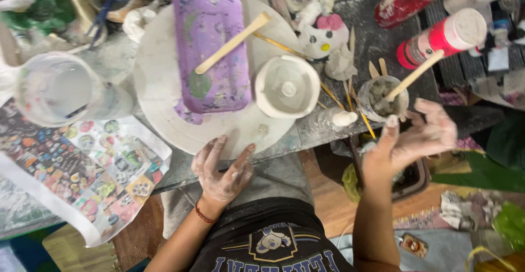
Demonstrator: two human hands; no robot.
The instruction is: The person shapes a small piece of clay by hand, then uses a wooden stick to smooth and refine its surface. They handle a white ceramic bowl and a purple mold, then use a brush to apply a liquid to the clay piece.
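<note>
My left hand (221, 168), dusted with white plaster, rests with fingers spread on the near edge of a round white board (158, 86). On the board lie a purple rectangular tray (210, 47) with a wooden stick (232, 43) across it and a white mould (287, 87). My right hand (418, 138) hovers palm-up, fingers apart, holding nothing, just beside a small cup (383, 98) of grey mix with a wooden stirrer (413, 76) standing in it.
A clear plastic cup (54, 88) stands at the left above a colourful printed sheet (82, 165). Red paint bottles (443, 35) lie at the upper right near a white cat figurine (324, 35). Thin yellow brushes (350, 105) lie by the mould. Wooden floor shows below.
</note>
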